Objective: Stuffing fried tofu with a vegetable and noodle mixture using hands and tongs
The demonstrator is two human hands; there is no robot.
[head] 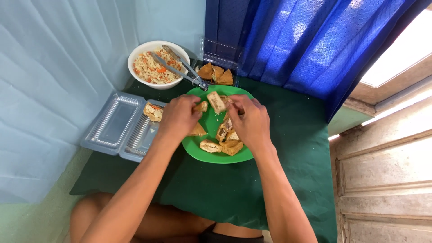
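Note:
A green plate (198, 150) lies on a dark green cloth and carries several pieces of fried tofu (210, 146). My left hand (177, 118) hovers over the plate's left side, pinching a small tofu piece (202, 106) between its fingertips. My right hand (249, 122) is over the plate's right side, fingers closed on a stuffed tofu piece (217, 101) held above the plate's far edge. Both hands meet over the plate, almost touching.
A white bowl (135, 60) of rice-and-carrot filling holds metal tongs (180, 68). A clear hinged plastic box (118, 123) lies open at left with one tofu piece (153, 110) in it. Another clear box (218, 58) with tofu stands behind, against a blue curtain (310, 40).

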